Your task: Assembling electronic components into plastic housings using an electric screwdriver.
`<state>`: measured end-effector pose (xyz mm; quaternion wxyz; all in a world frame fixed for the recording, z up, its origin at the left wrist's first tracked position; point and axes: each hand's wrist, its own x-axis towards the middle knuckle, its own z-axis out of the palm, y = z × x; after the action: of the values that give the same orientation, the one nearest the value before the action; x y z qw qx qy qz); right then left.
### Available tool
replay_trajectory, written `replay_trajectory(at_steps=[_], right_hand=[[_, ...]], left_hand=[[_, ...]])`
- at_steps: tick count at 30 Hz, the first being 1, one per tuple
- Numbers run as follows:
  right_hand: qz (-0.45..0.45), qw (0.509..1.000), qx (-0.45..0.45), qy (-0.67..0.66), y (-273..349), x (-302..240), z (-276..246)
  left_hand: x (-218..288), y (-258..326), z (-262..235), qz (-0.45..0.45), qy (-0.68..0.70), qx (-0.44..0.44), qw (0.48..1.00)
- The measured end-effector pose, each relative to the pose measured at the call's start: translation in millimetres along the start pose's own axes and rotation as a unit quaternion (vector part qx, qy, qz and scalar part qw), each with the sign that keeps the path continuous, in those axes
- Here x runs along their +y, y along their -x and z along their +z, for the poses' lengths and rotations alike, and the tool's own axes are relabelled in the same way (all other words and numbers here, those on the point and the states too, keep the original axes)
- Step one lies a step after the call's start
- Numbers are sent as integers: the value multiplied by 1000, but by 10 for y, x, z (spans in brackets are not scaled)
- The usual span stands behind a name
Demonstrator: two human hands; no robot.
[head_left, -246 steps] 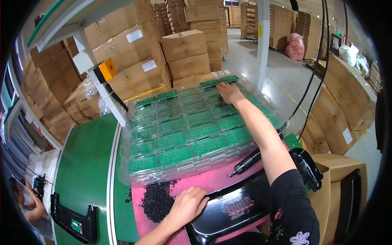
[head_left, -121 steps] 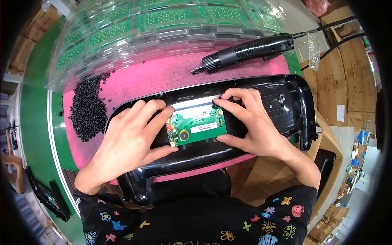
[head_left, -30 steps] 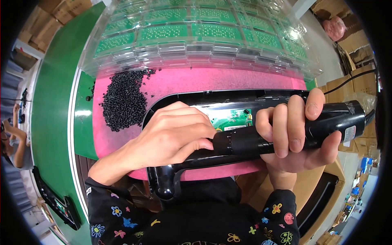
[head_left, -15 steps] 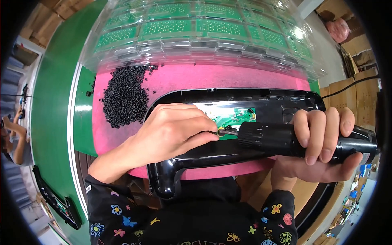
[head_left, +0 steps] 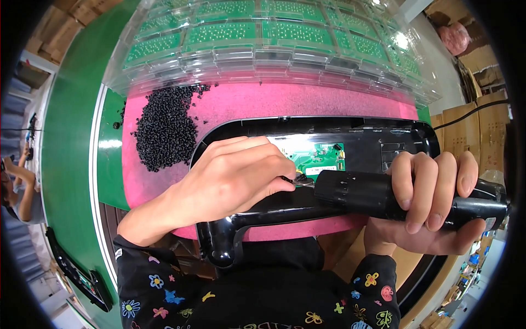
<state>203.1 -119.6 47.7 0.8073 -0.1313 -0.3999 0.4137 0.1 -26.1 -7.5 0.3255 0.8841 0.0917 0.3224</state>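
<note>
My right hand (head_left: 430,197) is wrapped round a black electric screwdriver (head_left: 353,192), which lies level with its bit pointing left. My left hand (head_left: 233,172) is closed in a pinch right at the bit's tip; a small dark thing shows between thumb and forefinger, too small to name. Both hands are over a long black plastic housing (head_left: 263,214), open side up, with a rounded stub at its lower left. Inside it sits a green circuit board (head_left: 320,159), partly hidden behind the left hand and the screwdriver.
The housing rests on a pink mat (head_left: 241,98). A heap of small black screws (head_left: 164,129) lies at the mat's left. Clear plastic trays of green boards (head_left: 224,35) are stacked behind. Another black housing (head_left: 76,268) lies far left on the green table. A cable (head_left: 471,113) runs right.
The screwdriver's front end has shifted slightly left and down, along with the right hand. The left fingers stay pinched by the bit, and more of the circuit board shows.
</note>
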Motion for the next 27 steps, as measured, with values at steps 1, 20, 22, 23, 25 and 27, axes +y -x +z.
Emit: replay_trajectory(at_steps=[1, 20, 22, 23, 25, 27], right_hand=[[1, 1000, -8, 1, 4, 3, -2], [22, 971, -116, 207, -169, -310, -258], [32, 960, -131, 247, -194, -266, -323], [23, 961, -116, 251, -191, -212, -353], [45, 964, -33, 259, -172, -176, -276], [70, 962, 0, 265, -172, -157, -245]], left_hand=[[4, 4, 1, 0, 2, -2, 1000], [50, -64, -7, -90, 4, -11, 996], [29, -15, -12, -82, -2, -3, 997], [30, 3, -10, -88, -1, -7, 996], [49, -23, -1, -94, 6, -15, 995], [52, -33, -11, -103, 10, -22, 994]])
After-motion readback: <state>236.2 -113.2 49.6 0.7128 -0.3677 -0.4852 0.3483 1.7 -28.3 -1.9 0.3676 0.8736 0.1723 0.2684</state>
